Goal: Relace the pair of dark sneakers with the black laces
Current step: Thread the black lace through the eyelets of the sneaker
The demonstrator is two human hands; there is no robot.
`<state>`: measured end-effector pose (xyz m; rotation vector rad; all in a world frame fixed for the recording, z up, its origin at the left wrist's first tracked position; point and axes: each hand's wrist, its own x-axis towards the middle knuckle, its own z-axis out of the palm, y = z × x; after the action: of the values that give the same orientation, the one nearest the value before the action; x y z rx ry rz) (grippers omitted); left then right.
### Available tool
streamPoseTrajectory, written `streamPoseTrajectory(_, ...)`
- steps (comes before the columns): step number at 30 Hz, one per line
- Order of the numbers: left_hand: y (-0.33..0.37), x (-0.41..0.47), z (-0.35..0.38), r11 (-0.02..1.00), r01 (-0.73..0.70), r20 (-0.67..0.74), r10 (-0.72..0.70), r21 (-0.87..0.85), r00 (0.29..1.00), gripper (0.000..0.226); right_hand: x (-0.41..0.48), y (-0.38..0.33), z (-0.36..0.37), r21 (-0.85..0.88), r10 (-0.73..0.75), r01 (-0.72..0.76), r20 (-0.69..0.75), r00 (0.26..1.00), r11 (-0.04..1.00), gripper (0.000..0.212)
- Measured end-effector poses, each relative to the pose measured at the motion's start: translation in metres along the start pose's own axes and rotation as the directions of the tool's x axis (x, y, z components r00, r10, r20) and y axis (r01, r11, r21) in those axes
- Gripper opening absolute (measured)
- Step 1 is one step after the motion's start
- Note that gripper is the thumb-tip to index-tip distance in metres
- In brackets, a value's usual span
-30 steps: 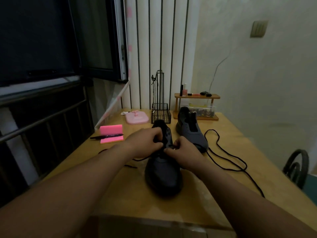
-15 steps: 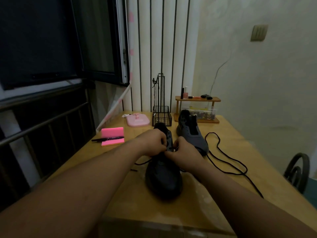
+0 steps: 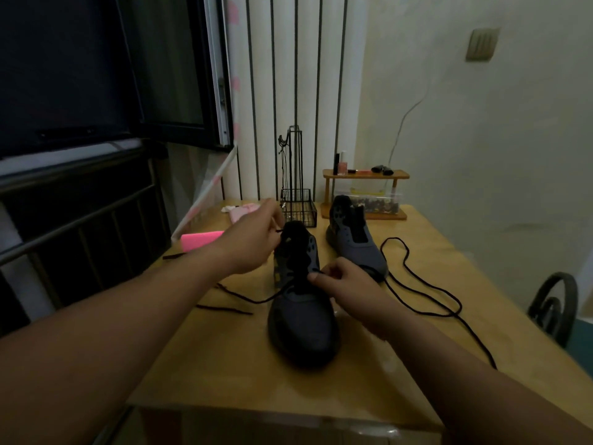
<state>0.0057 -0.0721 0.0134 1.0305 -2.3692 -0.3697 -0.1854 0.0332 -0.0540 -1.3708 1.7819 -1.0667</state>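
A dark sneaker [image 3: 303,319] stands toe toward me in the middle of the wooden table [image 3: 426,258]. My left hand [image 3: 253,242] is raised at the shoe's collar and pinches a black lace end. My right hand [image 3: 345,281] pinches the black lace [image 3: 256,300] at the eyelets on the shoe's right side. That lace trails off to the left over the table. The second dark sneaker [image 3: 356,242] stands behind and to the right, without a lace. A loose black lace [image 3: 423,290] lies coiled beside it.
A black wire rack [image 3: 296,203] and a small wooden shelf [image 3: 365,194] with bottles stand at the table's back. A pink pad [image 3: 200,239] with a pen lies at the left. A dark chair back [image 3: 555,303] sits off the right edge.
My left hand has lifted up and back from the eyelets toward the shoe's collar, drawing the lace with it. My right hand stays at the eyelets.
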Motion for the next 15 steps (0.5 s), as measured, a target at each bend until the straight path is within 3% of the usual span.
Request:
streamPoseTrajectory(2,0.004,-0.005,0.008,1.0,-0.011,0.089,0.013,-0.024,0.996,0.021,-0.006,0.007,-0.004,0.126,-0.011,0.009,0.016,1.0,0.992,0.018)
streamPoseTrajectory(5,0.003,-0.007,0.013,0.989,-0.02,0.143,-0.001,0.147,0.99,0.025,-0.014,0.015,-0.007,0.167,-0.041,0.032,0.052,0.998,0.985,0.015)
streamPoseTrajectory(7,0.006,-0.006,0.016,0.99,-0.028,0.172,0.004,0.14,0.985,0.029,-0.021,0.016,-0.005,0.131,-0.071,0.059,0.084,0.994,0.99,0.028)
streamPoseTrajectory(10,0.013,-0.001,0.022,0.956,0.085,0.1,-0.059,-0.281,0.993,0.034,-0.026,0.017,0.003,0.038,-0.066,0.064,0.065,0.996,0.997,0.059)
streamPoseTrajectory(13,0.02,0.001,0.032,0.661,0.256,0.135,-0.229,-0.705,0.964,0.044,-0.028,0.02,0.011,0.036,-0.067,0.066,0.025,0.997,0.997,0.054)
streamPoseTrajectory(15,0.02,-0.001,0.038,0.531,0.306,0.184,-0.27,-0.79,0.945,0.042,-0.029,0.023,0.012,0.029,-0.086,0.086,0.003,0.996,0.996,0.049)
